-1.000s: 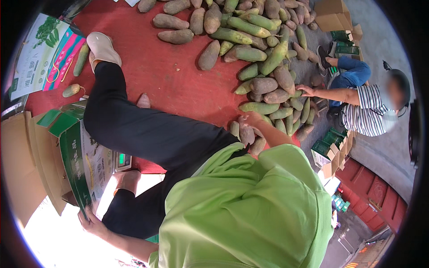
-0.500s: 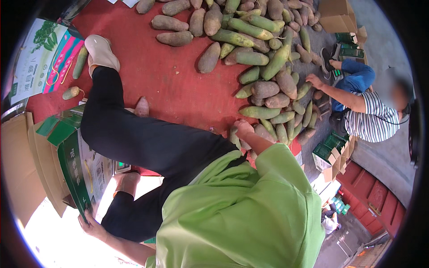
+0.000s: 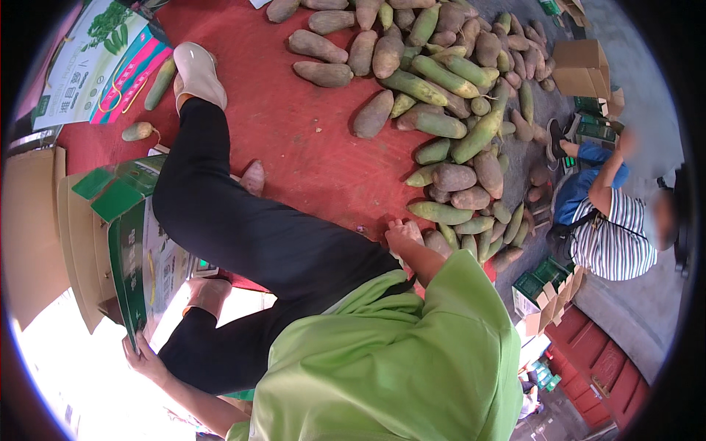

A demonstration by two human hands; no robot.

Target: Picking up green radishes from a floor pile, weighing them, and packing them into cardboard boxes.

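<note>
My left hand pinches the lower edge of an open green and white cardboard box at the left. At the near edge of a big heap of radishes, my right hand has its fingers curled down over a radish that is mostly hidden beneath it. Close by lie green radishes and brownish-purple ones. Another purple one lies alone beside my black-trousered leg.
A red mat lies under the heap. A printed carton, a green radish and a short pale one are at the upper left. A co-worker in a striped shirt sits at the right, near cartons. A scale shows beside the box.
The whole view has shifted, so the heap sits further right and lower. My right hand's fingers have curled over the radish. The co-worker's hand has lifted off the heap.
</note>
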